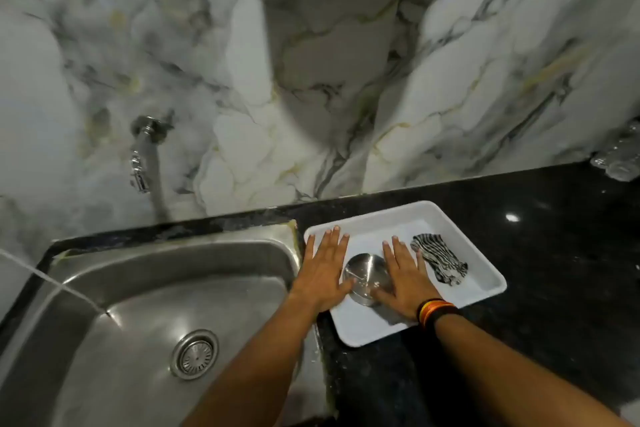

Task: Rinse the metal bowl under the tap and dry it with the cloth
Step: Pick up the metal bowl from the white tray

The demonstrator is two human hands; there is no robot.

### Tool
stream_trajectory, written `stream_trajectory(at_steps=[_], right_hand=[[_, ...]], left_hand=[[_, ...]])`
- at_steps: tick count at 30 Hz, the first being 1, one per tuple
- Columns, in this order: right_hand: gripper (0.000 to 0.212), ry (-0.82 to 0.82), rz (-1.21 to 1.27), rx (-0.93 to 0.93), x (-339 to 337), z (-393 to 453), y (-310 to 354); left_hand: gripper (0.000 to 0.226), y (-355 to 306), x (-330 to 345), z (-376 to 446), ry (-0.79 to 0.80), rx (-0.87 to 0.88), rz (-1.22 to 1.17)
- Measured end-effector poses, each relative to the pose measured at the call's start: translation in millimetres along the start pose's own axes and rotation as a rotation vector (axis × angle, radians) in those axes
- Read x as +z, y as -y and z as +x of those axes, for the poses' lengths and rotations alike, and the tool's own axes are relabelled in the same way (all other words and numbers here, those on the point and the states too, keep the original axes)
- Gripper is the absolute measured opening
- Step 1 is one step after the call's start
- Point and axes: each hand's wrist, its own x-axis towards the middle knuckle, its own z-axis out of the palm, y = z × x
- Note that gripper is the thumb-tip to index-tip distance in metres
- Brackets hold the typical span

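Two bare forearms reach up from the lower edge, the right one with a striped wristband (434, 310). At 9 o'clock from them lies the steel sink (156, 288), its drain (194, 354) showing. The tap (149, 156) juts from the marble wall at about 10 o'clock, and no water can be made out.

The left hand (323, 270) lies flat over the white tray's (367, 329) left rim, fingers straight toward 12 and gripping nothing. The metal bowl (365, 276) sits in the tray between the hands, at 3 o'clock from the left hand and 9 o'clock from the right. Both thumbs reach its edge, so neither hand is clearly nearer. Being round, it has no long axis, and I cannot tell whether its mouth faces up or down.

The right hand (403, 279) rests flat in the tray, also released. Just beyond it at 3 o'clock lies the striped cloth (440, 263), crumpled.

The lift probably calls for both hands closing inward, then carrying toward 9 o'clock.
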Motion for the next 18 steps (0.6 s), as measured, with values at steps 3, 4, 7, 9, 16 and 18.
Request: stream_trajectory(at_steps=[3,4,7,9,16,18], right_hand=[[0.137,0.105,0.041,-0.002,14.3,-1.9,-25.2],[0.138,0.133,0.063,-0.005,16.8,-2.2,-30.7],[0.144,0.183,0.129,-0.037,23.6,7.9,-38.6],[0.147,0.215,0.145,-0.069,24.7,16.4,-41.6],[0.126,0.205,0.362,-0.063,14.3,15.9,-30.1],[0.126,0.17,0.427,-0.03,10.4,11.9,-28.2]], left_hand=[[0.115,-15.7,12.9,10.9,0.24,-0.034,-0.043],[0.124,-17.1,18.1,13.3,0.29,-0.053,-0.084],[0.143,-17.7,29.7,19.3,0.378,-0.127,-0.181],[0.148,-18.6,33.5,23.4,0.389,-0.168,-0.213],[0.162,-32.1,29.2,39.5,0.397,-0.299,-0.361],[0.164,-32.3,22.8,40.8,0.371,-0.265,-0.402]])
